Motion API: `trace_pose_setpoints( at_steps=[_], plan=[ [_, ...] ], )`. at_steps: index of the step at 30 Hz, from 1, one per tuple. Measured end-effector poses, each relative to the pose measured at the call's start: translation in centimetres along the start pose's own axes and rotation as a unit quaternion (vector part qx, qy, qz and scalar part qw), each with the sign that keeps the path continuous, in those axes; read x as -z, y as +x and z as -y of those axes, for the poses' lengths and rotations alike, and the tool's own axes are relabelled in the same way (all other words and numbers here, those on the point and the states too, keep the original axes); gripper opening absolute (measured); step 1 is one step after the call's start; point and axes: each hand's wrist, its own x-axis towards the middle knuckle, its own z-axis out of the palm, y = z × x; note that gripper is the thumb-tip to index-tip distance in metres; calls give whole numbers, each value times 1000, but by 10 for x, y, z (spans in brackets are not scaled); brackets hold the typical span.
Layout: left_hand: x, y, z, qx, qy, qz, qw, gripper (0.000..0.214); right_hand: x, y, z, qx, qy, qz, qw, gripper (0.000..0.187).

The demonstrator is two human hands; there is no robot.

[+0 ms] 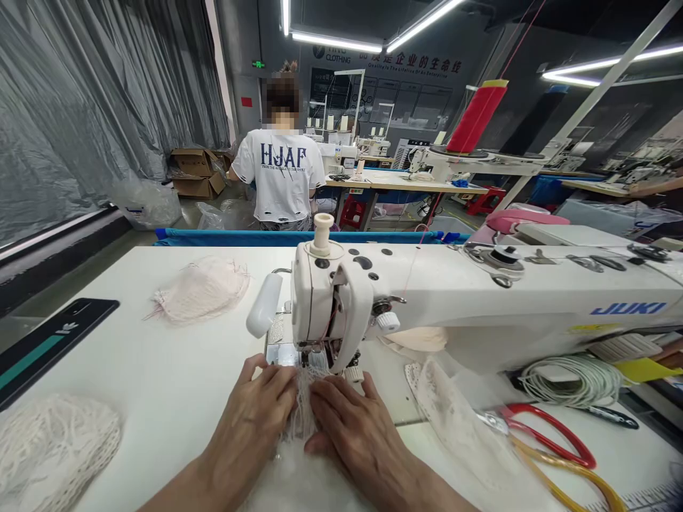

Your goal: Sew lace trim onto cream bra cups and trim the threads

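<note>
A strip of white fringed lace fabric [303, 409] runs under the presser foot of a white sewing machine [325, 306], with sheer white cloth spread below it. My left hand [259, 405] is closed at the strip's left edge, its fingers bent and pressed together close to the foot. On the other side, my right hand [355, 419] has its fingers bent down over the fabric, the thumb lying nearer to me. Both sets of fingertips are partly hidden at the cloth. The needle is too small to make out.
A pale pink lace piece [205, 288] and a white lace bundle [58, 451] lie leftward, near a dark ruler-like box [53, 345]. Rightward are lace trim [453, 409], scissors with red and yellow handles [555, 434] and coiled cord [570, 380]. A person [282, 174] stands beyond the table.
</note>
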Motion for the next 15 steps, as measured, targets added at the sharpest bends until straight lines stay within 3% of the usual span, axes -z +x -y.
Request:
trace_pose_setpoints(
  at_steps=[6,11,15],
  plan=[
    [-4,2,4,5,-8,-6,1000,34,-2,2,-3,-6,-1,-15,1000,35],
    [-14,2,8,16,-25,-60,998,40,-6,3,-8,-7,-3,-29,1000,32],
    [-8,6,7,12,-6,-26,1000,36,-5,3,-10,-9,5,-29,1000,29]
  ],
)
